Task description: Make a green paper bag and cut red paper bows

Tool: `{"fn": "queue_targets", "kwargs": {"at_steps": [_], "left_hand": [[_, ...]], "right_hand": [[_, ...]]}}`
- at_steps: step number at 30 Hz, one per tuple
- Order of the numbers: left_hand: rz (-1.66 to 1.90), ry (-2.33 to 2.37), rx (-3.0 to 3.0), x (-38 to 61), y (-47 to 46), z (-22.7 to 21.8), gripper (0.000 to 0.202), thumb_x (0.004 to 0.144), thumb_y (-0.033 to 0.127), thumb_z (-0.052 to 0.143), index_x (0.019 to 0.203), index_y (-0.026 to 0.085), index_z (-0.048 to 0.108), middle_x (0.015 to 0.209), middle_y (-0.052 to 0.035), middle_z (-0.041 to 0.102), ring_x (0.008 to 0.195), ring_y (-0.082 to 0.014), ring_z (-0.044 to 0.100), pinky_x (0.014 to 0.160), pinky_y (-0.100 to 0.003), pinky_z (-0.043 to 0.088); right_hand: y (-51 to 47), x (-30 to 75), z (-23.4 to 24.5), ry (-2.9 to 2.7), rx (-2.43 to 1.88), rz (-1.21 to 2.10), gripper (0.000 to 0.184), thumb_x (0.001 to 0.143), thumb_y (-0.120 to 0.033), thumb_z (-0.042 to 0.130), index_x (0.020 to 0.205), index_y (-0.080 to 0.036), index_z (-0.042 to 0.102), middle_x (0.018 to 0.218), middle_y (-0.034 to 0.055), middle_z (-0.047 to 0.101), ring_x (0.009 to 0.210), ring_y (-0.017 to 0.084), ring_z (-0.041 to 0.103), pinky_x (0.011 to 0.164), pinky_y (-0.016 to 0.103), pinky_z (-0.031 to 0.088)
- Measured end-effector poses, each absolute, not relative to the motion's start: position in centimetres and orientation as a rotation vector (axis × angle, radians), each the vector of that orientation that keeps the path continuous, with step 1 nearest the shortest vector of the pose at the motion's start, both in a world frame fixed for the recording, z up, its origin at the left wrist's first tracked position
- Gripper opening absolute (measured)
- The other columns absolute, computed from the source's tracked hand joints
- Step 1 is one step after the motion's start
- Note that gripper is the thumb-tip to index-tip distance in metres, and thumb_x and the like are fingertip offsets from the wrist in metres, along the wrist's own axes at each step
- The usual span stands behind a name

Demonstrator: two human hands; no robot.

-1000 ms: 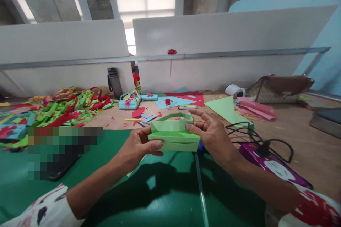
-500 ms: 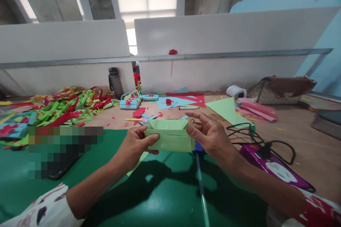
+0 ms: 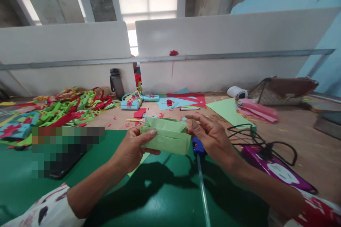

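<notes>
The folded green paper [image 3: 165, 141] is in front of me at the clock's centre, its right end dipping a little. My left hand [image 3: 133, 144] pinches its nine o'clock end, thumb flat on the near face, while my right hand [image 3: 210, 133] curls at three o'clock, thumb and index close together just beside the edge; I cannot tell whether they hold anything. I judge the piece partly made: the body is creased into a flat pocket with slanted flaps along the top, but the face I see carries no decoration, and no handle shows from this angle. The small blue paper bag [image 3: 135, 106] between ten and eleven has both a handle and a red flower [image 3: 129, 103]. The green stock looks matt, thin and crisp. At five o'clock a blue plastic tool [image 3: 197, 146] trails a clear, glossy rod [image 3: 203, 191]; toward seven a pale green scrap [image 3: 139, 165] lies on the smooth, shiny green surface [image 3: 160, 216]. A tangled heap of paper strips [image 3: 77, 104] sprawls toward ten, a flat light-green sheet [image 3: 222, 108] angles away at two, and a glossy purple power strip [image 3: 279, 170] sits between three and four.
</notes>
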State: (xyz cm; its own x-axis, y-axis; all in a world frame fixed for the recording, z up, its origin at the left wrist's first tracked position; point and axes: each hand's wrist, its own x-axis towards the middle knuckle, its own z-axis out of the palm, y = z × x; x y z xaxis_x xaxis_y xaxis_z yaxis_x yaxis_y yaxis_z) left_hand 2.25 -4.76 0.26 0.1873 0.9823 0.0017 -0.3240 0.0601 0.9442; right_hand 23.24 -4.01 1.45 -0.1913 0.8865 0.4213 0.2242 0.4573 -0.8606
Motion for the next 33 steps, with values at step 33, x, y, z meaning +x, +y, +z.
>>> {"fn": "queue_targets", "kwargs": {"at_steps": [33], "left_hand": [[1.157,1.008,1.557,1.86,-4.09,0.45,0.012,0.067,0.025,0.069,0.07,0.013,0.068,0.061,0.0006,0.06,0.055,-0.0105,0.053,0.051,-0.021,0.047]], "right_hand": [[-4.25,23.92,1.25,-2.236,-0.549,0.019,0.044,0.081,-0.001,0.04,0.119,-0.018,0.054,0.113,0.0069,0.065,0.111,0.018,0.055,0.1,0.039,0.038]]}}
